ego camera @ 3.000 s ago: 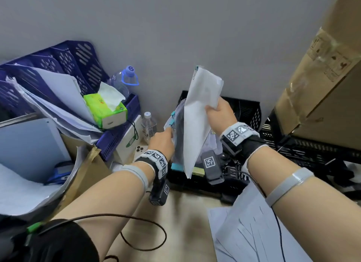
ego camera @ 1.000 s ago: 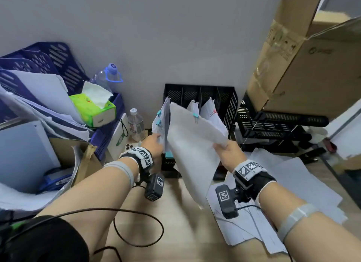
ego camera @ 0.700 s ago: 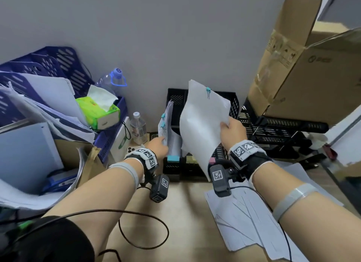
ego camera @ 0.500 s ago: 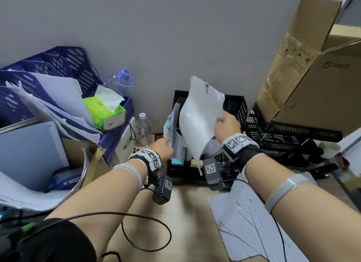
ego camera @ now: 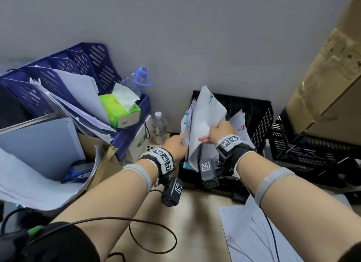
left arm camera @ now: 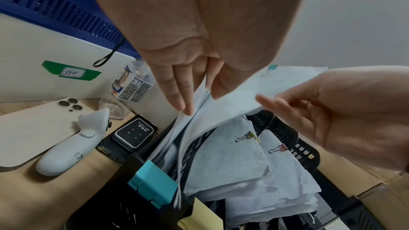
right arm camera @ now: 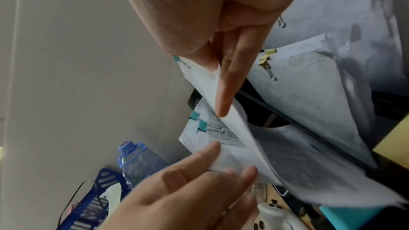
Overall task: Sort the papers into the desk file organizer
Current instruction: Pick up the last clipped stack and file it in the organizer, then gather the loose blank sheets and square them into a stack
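Observation:
A black desk file organizer (ego camera: 259, 113) stands against the wall. My right hand (ego camera: 207, 138) pinches a white paper bundle (ego camera: 205, 117) with a teal clip between thumb and index finger (right arm camera: 228, 85); its lower edge dips into the leftmost slot, behind a teal label tab (left arm camera: 152, 186). My left hand (ego camera: 181, 139) pinches the teal-clipped filed papers (right arm camera: 212, 134) in that slot, between thumb (left arm camera: 221, 85) and fingers, and holds them to the left. Neighbouring slots hold bundles with a yellow clip (left arm camera: 247, 135) and a pink clip (left arm camera: 278, 148).
Left of the organizer lie a phone (left arm camera: 33, 128), a white controller (left arm camera: 73, 142), a small device and a water bottle (ego camera: 159, 127). Further left, a blue organizer (ego camera: 88, 62) holds papers and a green tissue box (ego camera: 121, 111). Loose sheets (ego camera: 254, 232) cover the desk lower right. Black crates (ego camera: 312, 148) and a cardboard box (ego camera: 328, 82) stand right.
My right hand has brought the clipped bundle down from above the organizer into its leftmost slot. My left hand has stayed on the filed papers there.

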